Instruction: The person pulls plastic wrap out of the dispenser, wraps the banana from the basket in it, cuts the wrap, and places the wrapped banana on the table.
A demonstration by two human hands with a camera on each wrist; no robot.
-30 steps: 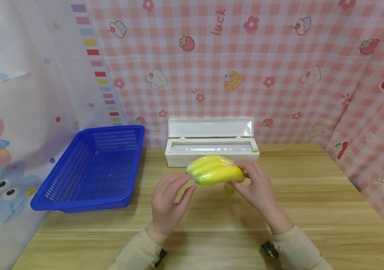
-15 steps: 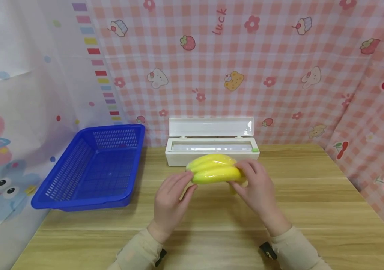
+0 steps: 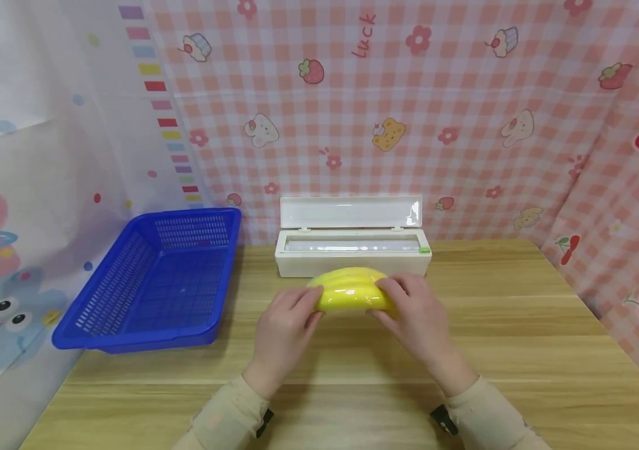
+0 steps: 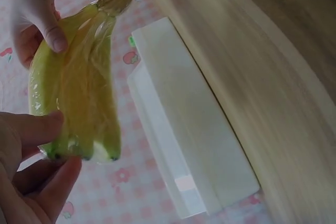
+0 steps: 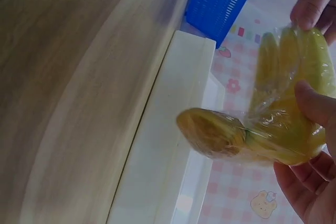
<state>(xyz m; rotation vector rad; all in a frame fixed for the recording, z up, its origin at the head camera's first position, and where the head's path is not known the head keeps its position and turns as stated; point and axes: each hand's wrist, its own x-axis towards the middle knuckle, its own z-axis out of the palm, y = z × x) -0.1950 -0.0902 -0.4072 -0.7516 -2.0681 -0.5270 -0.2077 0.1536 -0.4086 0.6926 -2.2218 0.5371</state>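
Observation:
A bunch of bananas [image 3: 350, 290] wrapped in clear plastic film is held up above the table, in front of the white box. My left hand [image 3: 283, 328] pinches its left end, thumb on the near face and fingers behind, as the left wrist view shows at the banana tips [image 4: 86, 153]. My right hand [image 3: 419, 322] grips the right part, near the stem end [image 5: 210, 132]. In the right wrist view the film [image 5: 268, 121] looks wrinkled around the stem. The white film dispenser [image 3: 353, 265] stands behind with its lid [image 3: 351, 212] raised and a roll inside.
A blue plastic basket [image 3: 184, 294] stands on the left of the wooden table [image 3: 353, 387]. Pink checked cloth [image 3: 341, 94] hangs behind the table and on the right. A white printed cloth [image 3: 100, 125] covers the left side.
The left hand has gone from barely touching the bananas to gripping their left end. The bunch has tilted and sunk slightly, and the right hand has shifted a little left with it.

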